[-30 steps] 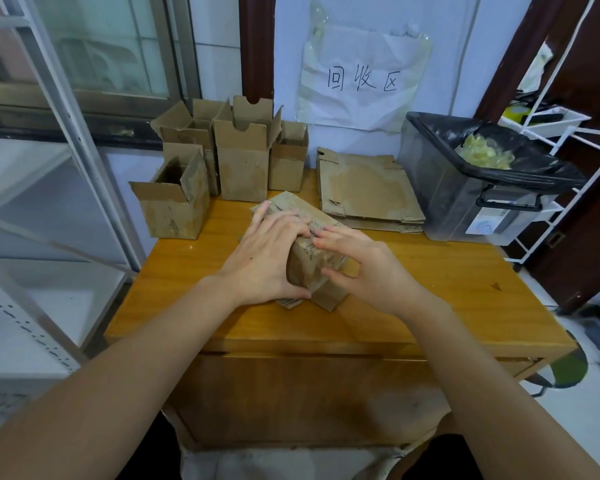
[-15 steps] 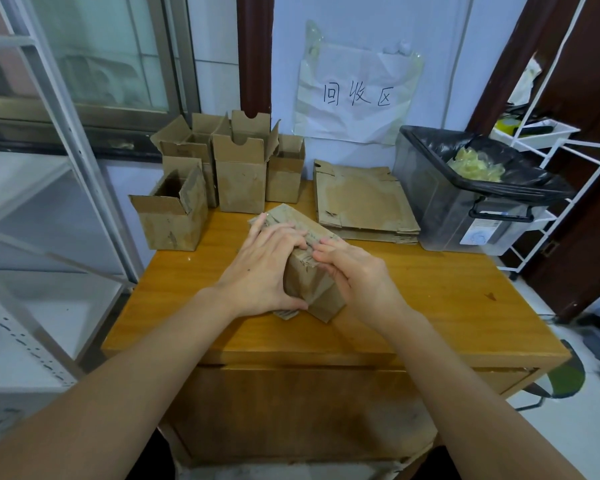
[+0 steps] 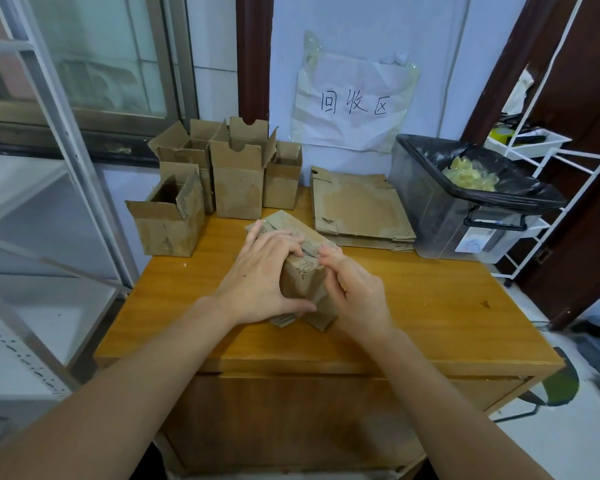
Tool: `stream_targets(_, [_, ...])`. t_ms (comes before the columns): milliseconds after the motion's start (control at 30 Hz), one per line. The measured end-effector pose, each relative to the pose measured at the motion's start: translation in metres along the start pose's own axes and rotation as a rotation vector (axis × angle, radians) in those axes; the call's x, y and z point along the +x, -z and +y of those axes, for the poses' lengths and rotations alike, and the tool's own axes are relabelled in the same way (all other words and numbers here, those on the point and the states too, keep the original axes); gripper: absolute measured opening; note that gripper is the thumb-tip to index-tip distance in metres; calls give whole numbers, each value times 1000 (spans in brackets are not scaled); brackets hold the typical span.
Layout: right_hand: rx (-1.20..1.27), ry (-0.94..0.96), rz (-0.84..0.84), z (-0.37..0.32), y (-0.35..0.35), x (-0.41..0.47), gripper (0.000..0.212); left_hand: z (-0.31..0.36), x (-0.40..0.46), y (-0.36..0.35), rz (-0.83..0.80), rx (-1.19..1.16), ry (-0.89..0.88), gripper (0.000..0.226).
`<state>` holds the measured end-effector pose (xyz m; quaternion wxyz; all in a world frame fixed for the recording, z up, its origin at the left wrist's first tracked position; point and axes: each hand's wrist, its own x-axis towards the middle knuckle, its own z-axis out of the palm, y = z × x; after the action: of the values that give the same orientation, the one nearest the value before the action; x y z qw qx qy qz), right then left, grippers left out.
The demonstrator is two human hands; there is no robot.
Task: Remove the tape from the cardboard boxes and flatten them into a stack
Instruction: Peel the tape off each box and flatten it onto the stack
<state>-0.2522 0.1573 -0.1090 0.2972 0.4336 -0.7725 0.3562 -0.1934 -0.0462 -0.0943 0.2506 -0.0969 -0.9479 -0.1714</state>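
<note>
Near the middle of the worktop [image 3: 413, 299]: the box in work [image 3: 303, 284] lies on its side, slanted, with its end turned to the person.
Left grip: the left hand [image 3: 262, 278] grasps the box, fingers curled over its top, thumb along the near lower edge.
Right grip: the right hand [image 3: 355, 292] pinches at the torn edge on the end of the box; whether it has tape or only cardboard between the fingertips is not clear.
Risk of tearing: the end flap looks already ragged, so a hard pull may rip cardboard away and not the tape.
Risk of sliding: the wood looks smooth; if the left hand loosens, the box may turn or slip toward the near edge.
Risk of crushing: strong pressing from above may bend the walls before the tape is off.
Waiting boxes [image 3: 238, 181]: open, upright, at the back left.
Flat stack [image 3: 359, 209]: at the back, beside the bin [image 3: 440, 209]; a wide pull may push it.
</note>
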Motion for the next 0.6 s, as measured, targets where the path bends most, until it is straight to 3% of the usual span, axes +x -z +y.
stream_targets(200, [23,-19,48,-1,0,1,22,5,-2,-6,60,-21,19,72])
stream_targets(600, [25,54,-212,-4,31,11,29,8,-6,12,-76,-46,12,72])
